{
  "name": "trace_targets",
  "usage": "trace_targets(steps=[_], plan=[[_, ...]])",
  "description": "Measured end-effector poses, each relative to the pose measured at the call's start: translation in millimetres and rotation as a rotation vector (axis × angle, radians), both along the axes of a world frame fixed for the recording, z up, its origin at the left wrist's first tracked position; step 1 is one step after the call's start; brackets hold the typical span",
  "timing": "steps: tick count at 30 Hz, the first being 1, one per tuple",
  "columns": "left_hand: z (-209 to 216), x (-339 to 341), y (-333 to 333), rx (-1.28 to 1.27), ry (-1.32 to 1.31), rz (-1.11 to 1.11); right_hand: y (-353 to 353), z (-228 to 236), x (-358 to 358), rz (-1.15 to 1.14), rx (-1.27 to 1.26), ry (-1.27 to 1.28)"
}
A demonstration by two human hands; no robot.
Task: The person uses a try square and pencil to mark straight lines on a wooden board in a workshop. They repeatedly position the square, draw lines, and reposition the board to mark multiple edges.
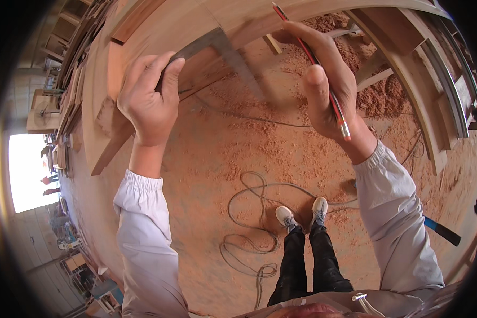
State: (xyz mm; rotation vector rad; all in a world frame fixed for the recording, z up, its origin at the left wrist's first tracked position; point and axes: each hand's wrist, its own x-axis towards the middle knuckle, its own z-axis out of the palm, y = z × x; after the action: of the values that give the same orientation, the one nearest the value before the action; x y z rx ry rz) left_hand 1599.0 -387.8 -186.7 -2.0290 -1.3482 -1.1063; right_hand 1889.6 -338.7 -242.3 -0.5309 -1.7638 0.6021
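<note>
My left hand (149, 108) is closed round one arm of a dark metal carpenter's square (215, 40), thumb and fingers pinching it. The square's thinner blade, slightly blurred, slants down to the right over the floor. Behind it, a wide pale wooden board (167, 25) runs along the top of the view. In my right hand (334, 79) is a red and black pencil (305, 49), its sharpened tip up towards the board and its eraser end by my wrist. The thumb presses near the pencil, while some fingertips are blurred or hidden. A gap separates the two hands.
A loose cable (247, 225) coils over the dusty floor near my shoes (286, 217). Wood shavings (389, 95) are heaped under a wooden frame (426, 114) at right. A blue and black handle (442, 231) shows beside my right sleeve. Timber (71, 69) is stacked at left.
</note>
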Motion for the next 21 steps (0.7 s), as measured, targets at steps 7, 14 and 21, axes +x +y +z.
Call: trace_targets(steps=[7,14,21], plan=[[0,-5,-2,0.009,-0.002,0.013,-20,6,-6,0.052,0.004,-0.023],[-2,-5,-1,0.007,-0.004,0.024,-18,-5,-27,0.008,0.005,-0.020],[1,-5,0,0.027,0.039,0.019,-10,-12,-34,0.008,0.049,-0.004]])
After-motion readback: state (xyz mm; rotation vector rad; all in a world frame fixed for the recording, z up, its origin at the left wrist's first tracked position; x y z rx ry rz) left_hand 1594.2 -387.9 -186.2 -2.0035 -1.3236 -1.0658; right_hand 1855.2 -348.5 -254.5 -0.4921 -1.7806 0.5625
